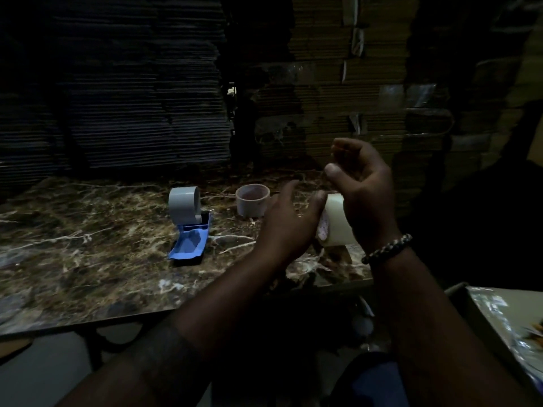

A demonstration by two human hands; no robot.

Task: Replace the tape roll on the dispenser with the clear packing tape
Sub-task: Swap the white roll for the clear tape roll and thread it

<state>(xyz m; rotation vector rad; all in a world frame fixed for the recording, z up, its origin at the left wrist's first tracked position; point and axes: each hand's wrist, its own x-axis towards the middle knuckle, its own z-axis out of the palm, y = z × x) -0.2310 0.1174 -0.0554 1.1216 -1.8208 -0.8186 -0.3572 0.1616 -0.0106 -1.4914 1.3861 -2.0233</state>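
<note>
The blue tape dispenser (189,245) lies on the marble table (88,259), left of my hands. A pale tape roll (184,208) stands upright at its far end. I hold the clear packing tape roll (335,227) above the table's right part, between both hands. My left hand (286,227) grips its left side with the fingers. My right hand (363,192) presses against its right side, thumb and forefinger pinched together just above the roll. It is too dark to see whether a tape end lies between them.
A short, hollow grey ring like an empty tape core (252,201) stands on the table just beyond my left hand. Stacks of flat cardboard (338,92) rise behind the table. A foil-covered box (505,318) sits low at the right. The table's front edge runs below my forearms.
</note>
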